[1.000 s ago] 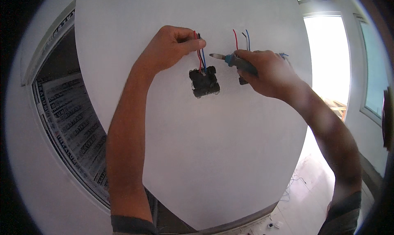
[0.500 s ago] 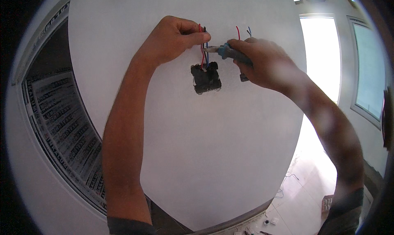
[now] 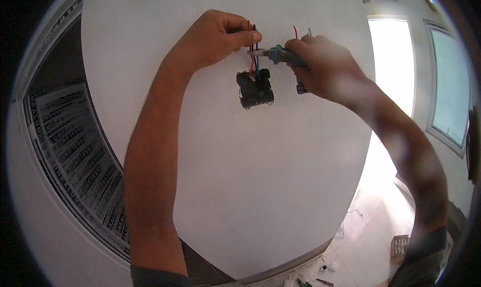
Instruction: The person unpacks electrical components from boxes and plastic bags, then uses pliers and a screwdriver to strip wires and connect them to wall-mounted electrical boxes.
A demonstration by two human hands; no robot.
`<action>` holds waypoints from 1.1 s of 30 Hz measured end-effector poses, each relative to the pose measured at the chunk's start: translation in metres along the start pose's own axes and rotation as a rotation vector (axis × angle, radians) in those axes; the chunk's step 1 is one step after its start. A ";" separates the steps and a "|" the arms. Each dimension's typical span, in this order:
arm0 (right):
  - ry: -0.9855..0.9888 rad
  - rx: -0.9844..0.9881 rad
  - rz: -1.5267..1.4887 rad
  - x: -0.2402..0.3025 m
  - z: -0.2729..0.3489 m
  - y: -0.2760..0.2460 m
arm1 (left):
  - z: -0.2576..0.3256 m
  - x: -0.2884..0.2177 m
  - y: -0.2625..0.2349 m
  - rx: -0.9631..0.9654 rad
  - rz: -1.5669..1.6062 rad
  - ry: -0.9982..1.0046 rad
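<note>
Red, black and blue electrical wires point(image 3: 252, 62) rise out of a dark square wall box point(image 3: 256, 90) set in a white wall. My left hand point(image 3: 220, 39) pinches these wires near their upper ends between thumb and fingers. From the right, my right hand point(image 3: 328, 64) grips a pair of pliers point(image 3: 275, 54) with blue-grey handles. The jaws lie across the wires just below my left fingertips; whether they bite on them is too small to tell. Behind my right hand a second wall box point(image 3: 301, 88) shows only in part, and a red wire point(image 3: 295, 32) sticks up there.
At the left stands a dark panel point(image 3: 82, 152) covered with printed protective film, inside a frame. Bright light comes through a doorway point(image 3: 393, 71) on the right, beside a window point(image 3: 448, 86). Small parts and tools point(image 3: 303, 282) lie on the tiled floor point(image 3: 358, 244), near a brick-like block point(image 3: 400, 244).
Both hands, with the pliers and wires, appear slightly higher and further right in the picture, as do the wall boxes. My left hand still pinches the wires, and the pliers stay across them.
</note>
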State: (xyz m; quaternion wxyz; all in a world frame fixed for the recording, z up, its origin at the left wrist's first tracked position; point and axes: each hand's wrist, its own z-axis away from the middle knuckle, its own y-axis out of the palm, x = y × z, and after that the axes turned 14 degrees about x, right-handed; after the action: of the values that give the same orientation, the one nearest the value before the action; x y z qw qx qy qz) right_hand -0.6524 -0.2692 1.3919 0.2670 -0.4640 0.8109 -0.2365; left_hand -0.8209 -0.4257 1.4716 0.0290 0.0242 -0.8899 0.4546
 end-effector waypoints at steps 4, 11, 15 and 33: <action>-0.034 -0.086 0.258 0.014 0.015 -0.008 | 0.003 -0.001 -0.002 0.023 -0.003 -0.012; -0.051 0.161 -0.074 0.002 0.004 -0.021 | 0.001 0.002 0.004 -0.025 -0.049 0.014; -0.018 0.288 -0.119 0.005 -0.001 -0.030 | 0.000 0.002 0.006 -0.063 -0.068 0.028; -0.052 0.292 0.032 -0.018 -0.024 -0.023 | -0.003 -0.001 0.005 -0.047 -0.088 0.022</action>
State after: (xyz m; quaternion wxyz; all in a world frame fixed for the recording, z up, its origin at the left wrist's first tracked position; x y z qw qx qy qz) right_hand -0.6458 -0.2601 1.4277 0.3561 -0.4132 0.7680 -0.3355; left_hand -0.8198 -0.4203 1.4696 0.0593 0.0576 -0.8981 0.4321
